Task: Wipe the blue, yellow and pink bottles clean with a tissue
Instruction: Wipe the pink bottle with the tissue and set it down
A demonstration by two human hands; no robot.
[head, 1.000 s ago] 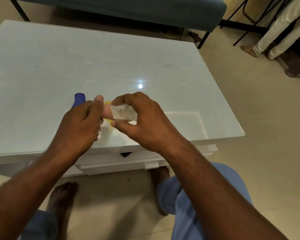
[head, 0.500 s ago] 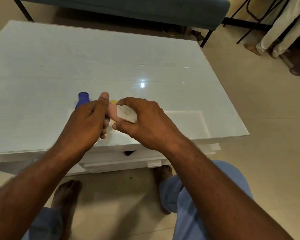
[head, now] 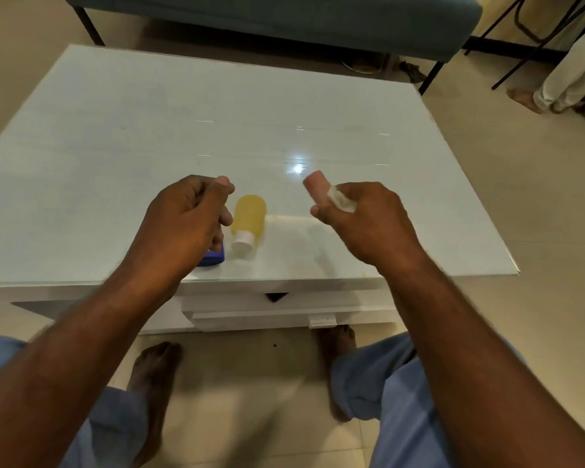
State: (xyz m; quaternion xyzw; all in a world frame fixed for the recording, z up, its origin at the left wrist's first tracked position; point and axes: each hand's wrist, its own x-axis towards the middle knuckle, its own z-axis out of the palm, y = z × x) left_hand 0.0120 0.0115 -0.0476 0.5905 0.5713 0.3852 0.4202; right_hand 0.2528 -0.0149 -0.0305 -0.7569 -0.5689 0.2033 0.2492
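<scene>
While R hand [head: 368, 221] grips pink bottle [head: 314, 185] w/ tissue [head: 343, 201], L hand [head: 186, 221] curled, empty.

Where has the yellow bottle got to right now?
In the head view the yellow bottle lies on the white table between the two hands, white cap toward the person, just right of the left hand.

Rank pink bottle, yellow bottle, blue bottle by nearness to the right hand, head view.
1. pink bottle: held in the right hand with the tissue.
2. yellow bottle: lying on the table, between the hands.
3. blue bottle: farthest, under the left hand.
</scene>
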